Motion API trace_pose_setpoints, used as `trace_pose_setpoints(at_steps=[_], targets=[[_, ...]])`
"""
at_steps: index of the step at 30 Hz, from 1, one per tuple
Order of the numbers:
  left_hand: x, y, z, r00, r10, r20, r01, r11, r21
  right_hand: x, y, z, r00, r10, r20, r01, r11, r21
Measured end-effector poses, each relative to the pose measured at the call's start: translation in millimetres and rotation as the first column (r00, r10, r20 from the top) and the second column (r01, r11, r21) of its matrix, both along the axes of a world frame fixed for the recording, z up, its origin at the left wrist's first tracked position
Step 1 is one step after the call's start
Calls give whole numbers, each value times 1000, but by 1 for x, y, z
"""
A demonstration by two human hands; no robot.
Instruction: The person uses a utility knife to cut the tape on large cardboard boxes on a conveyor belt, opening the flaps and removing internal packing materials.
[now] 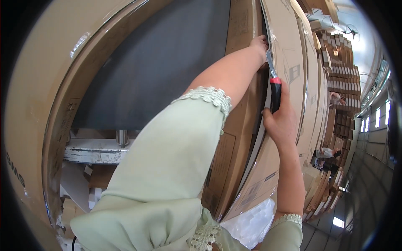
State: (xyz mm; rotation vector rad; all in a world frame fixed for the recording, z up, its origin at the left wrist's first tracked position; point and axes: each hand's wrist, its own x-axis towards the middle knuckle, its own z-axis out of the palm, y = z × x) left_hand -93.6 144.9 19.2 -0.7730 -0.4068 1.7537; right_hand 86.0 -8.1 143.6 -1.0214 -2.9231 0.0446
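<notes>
My right hand (282,121) is closed round the black handle with a red collar of a knife (275,95). Its metal blade points away from me, at the narrow gap along the edge of a large brown cardboard box (282,25). Beyond the blade, my left hand (260,47) reaches into that gap with its fingers curled and partly hidden. What the fingers hold, if anything, cannot be made out. Left of the gap runs another cardboard edge (240,25), beside a large dark grey panel (167,62).
A big carton (33,83) curves along the left. Below the dark panel lies a worn white metal beam (92,150). Clear plastic wrapping (251,221) sits near my right forearm. Stacked boxes (343,75) and two people (328,152) are farther off at the right.
</notes>
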Motion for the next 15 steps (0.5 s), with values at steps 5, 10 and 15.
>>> trace_pose_setpoints(at_steps=[5, 10, 15], targets=[[-25, 11, -1, 909, 63, -412, -84, 996, -33, -15, -14, -4, 997, 43, -61, -45, 998, -35], [-25, -35, 14, -707, -254, 660, -367, 929, -36, -9, -14, 3, 998, -57, -30, 55, 997, -62], [-37, -49, -16, -738, -511, 441, -544, 837, 61, -24, -25, -4, 999, -9, -51, 5, 997, -74]])
